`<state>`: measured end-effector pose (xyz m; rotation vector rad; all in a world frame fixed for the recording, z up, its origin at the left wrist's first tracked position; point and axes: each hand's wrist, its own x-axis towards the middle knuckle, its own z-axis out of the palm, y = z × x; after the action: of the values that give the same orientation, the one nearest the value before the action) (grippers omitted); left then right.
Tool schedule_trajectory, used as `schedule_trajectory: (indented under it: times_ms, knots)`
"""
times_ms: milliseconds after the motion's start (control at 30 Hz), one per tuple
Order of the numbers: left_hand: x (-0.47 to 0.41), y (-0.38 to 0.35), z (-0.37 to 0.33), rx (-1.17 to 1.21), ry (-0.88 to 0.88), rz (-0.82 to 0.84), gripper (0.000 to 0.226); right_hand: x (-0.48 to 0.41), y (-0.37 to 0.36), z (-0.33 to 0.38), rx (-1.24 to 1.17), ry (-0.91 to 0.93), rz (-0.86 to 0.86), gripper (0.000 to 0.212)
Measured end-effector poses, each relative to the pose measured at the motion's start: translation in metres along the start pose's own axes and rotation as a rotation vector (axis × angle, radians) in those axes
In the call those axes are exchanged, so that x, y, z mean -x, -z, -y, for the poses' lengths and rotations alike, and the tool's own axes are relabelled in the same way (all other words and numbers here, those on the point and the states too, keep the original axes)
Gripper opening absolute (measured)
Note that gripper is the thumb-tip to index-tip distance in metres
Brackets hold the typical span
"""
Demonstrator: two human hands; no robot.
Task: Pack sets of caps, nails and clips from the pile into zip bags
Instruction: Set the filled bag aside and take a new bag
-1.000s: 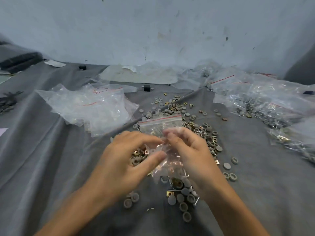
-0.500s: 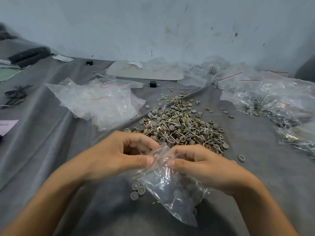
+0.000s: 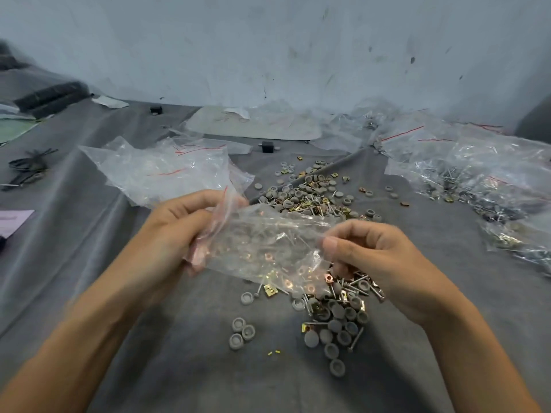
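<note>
I hold a clear zip bag [image 3: 262, 242] sideways above the grey cloth, and both hands grip it. My left hand [image 3: 176, 234] clasps its left end, where the red zip line shows. My right hand [image 3: 369, 254] pinches the right end between thumb and fingers. Through the plastic I see the pile of grey caps, nails and brass clips [image 3: 307, 198] behind it. A smaller heap of the same parts [image 3: 337, 314] lies below my right hand. Three grey caps [image 3: 241, 332] sit apart to its left.
A heap of empty zip bags [image 3: 167, 171] lies at the left. Filled bags [image 3: 477, 180] crowd the right side. Black cable ties [image 3: 26, 168] lie at the far left, a paper sheet [image 3: 253, 123] near the wall, and a small black block [image 3: 267, 146] at centre back.
The bag went from hanging below my pinching fingers to being stretched sideways between both hands, which moved apart. The view tilted, so the lower heap of parts now shows.
</note>
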<state>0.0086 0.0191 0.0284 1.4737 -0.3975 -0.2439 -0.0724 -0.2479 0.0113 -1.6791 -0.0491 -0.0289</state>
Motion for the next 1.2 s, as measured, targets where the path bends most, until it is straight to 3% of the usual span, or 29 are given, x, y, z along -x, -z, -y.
schedule_trajectory:
  times_ms: [100, 200, 267, 333, 400, 500, 633, 800, 867, 967, 1067, 1200]
  knots:
    - [0.000, -0.014, 0.006, -0.076, -0.046, -0.056, 0.027, 0.001, -0.011, 0.001, 0.172, 0.136, -0.284, 0.021]
    - [0.002, -0.025, 0.010, -0.064, -0.053, 0.043, 0.027, 0.007, -0.030, 0.007, 0.537, 0.418, -0.352, 0.039]
    - [0.004, -0.027, 0.010, -0.024, -0.053, 0.125, 0.027, 0.008, -0.036, 0.006, 0.677, 0.491, -0.361, 0.055]
    - [0.004, -0.024, 0.008, 0.080, -0.046, 0.172, 0.027, 0.007, -0.035, 0.006, 0.575, 0.345, -0.319, 0.063]
    - [0.004, -0.019, 0.006, 0.196, -0.041, 0.198, 0.024, 0.004, -0.031, 0.007, 0.258, 0.128, -0.273, 0.060]
    - [0.002, -0.015, 0.005, 0.178, -0.052, 0.171, 0.025, -0.002, -0.022, 0.002, -0.260, -0.033, -0.271, 0.031]
    - [0.000, -0.016, 0.007, -0.276, -0.136, -0.003, 0.017, 0.000, -0.011, 0.000, -0.233, 0.022, -0.218, 0.010]
    - [0.000, -0.021, 0.016, -0.242, -0.282, -0.180, 0.014, 0.002, -0.004, 0.002, -0.200, 0.004, -0.258, 0.018]
    - [-0.001, -0.027, 0.018, -0.187, -0.228, -0.158, 0.014, 0.003, -0.003, 0.005, -0.088, 0.027, -0.327, 0.022]
    - [-0.001, -0.037, 0.026, -0.173, -0.193, -0.108, 0.027, 0.010, -0.004, 0.012, 0.409, 0.201, -0.424, 0.038]
    - [0.001, -0.047, 0.032, -0.148, -0.156, -0.035, 0.025, 0.019, -0.022, 0.023, 0.564, 0.409, -0.239, 0.048]
    - [0.001, -0.054, 0.037, -0.079, -0.068, 0.100, 0.023, 0.027, -0.045, 0.020, 0.808, 0.410, 0.092, 0.055]
